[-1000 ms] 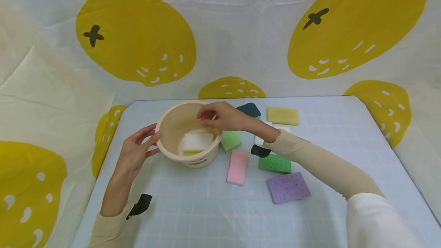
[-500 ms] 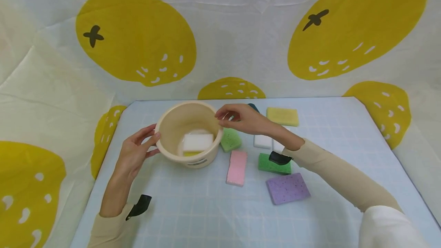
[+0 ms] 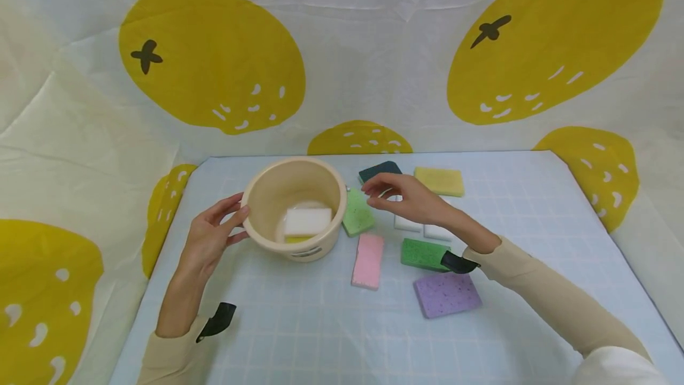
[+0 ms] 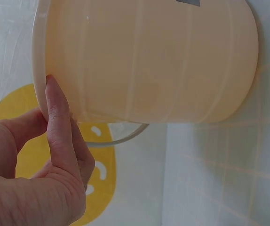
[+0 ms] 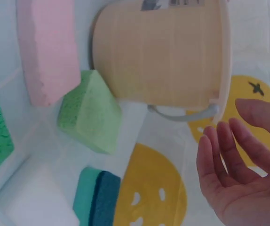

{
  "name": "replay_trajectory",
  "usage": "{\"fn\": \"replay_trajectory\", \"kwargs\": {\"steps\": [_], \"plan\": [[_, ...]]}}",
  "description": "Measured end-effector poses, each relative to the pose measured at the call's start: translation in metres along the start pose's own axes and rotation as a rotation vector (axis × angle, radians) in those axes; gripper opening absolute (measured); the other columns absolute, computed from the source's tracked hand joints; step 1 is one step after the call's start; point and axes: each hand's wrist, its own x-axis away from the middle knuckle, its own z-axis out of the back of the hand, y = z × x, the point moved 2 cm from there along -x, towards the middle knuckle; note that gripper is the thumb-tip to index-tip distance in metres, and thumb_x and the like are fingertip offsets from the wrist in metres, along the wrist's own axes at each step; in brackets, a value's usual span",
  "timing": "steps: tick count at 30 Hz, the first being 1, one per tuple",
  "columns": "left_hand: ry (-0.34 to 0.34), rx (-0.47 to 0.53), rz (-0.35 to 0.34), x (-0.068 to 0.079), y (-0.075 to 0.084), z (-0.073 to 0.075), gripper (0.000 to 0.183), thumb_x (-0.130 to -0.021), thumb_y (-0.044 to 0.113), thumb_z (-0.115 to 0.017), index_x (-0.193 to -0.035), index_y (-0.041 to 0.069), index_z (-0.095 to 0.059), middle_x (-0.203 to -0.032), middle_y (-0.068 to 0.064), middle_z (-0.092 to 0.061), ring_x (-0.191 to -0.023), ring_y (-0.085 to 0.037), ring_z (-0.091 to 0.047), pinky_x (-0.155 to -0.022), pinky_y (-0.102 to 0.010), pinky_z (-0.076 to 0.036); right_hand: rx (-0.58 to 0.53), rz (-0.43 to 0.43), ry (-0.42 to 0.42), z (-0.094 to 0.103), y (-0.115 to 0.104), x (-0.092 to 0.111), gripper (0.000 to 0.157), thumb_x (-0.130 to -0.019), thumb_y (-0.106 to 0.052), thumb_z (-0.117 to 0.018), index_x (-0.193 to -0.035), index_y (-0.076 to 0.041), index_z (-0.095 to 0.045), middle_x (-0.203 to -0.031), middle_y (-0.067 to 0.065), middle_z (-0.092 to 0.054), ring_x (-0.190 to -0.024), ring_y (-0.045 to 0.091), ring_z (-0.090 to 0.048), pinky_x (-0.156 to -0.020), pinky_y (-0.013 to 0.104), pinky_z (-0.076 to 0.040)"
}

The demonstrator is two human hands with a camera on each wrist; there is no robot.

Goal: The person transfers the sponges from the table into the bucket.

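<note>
Left of centre, the left hand (image 3: 206, 232) is pinching the bucket (image 3: 267, 195) by its rim, presumably steadying it; a white sponge (image 3: 308, 220) is resting inside. Right of centre, the right hand (image 3: 408, 198) is hovering, grip empty, loosely curved, near loose sponges (image 3: 424, 253) lying within reach.

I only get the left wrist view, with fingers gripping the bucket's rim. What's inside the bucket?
Observer: A white sponge, with something yellow showing at its near edge.
Operator: Is the right hand holding anything?
Observer: No, it's empty.
Operator: What lies closest to the bucket on the table?
Observer: A light green sponge, close beside it.
</note>
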Motion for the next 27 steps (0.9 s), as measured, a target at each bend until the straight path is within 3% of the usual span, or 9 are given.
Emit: {"fn": "replay_trajectory", "kwargs": {"steps": [8,17,27], "plan": [[-0.011,0.001,-0.008,0.001,0.000,0.000,0.060,-0.097,0.035,-0.072,-0.151,0.015,-0.053,-0.142,-0.008,-0.052,-0.097,-0.012,-0.066,-0.083,-0.027,-0.060,-0.002,-0.029,0.017,0.003,0.019,0.023,0.028,-0.098,-0.010,-0.071,-0.125,-0.004,-0.067,-0.119,0.005,-0.069,-0.108,0.019,-0.065,-0.098,0.039,-0.056],[0.002,-0.012,-0.003,0.001,0.000,0.000,0.061,-0.096,0.038,-0.072,-0.150,0.017,-0.054,-0.143,-0.007,-0.052,-0.099,-0.012,-0.066,-0.084,-0.026,-0.060,0.017,-0.056,0.047,0.002,0.041,0.052,0.025,-0.098,-0.011,-0.072,-0.122,-0.005,-0.068,-0.116,0.005,-0.069,-0.104,0.020,-0.067,-0.094,0.034,-0.058],[-0.025,0.048,-0.031,0.000,-0.001,0.000,0.063,-0.094,0.035,-0.076,-0.148,0.010,-0.055,-0.133,-0.005,-0.054,-0.092,-0.011,-0.066,-0.081,-0.027,-0.061,0.023,-0.148,0.040,-0.005,0.064,0.080,0.031,-0.099,-0.016,-0.071,-0.125,0.000,-0.065,-0.118,0.016,-0.069,-0.107,0.022,-0.067,-0.097,0.049,-0.056]]}}
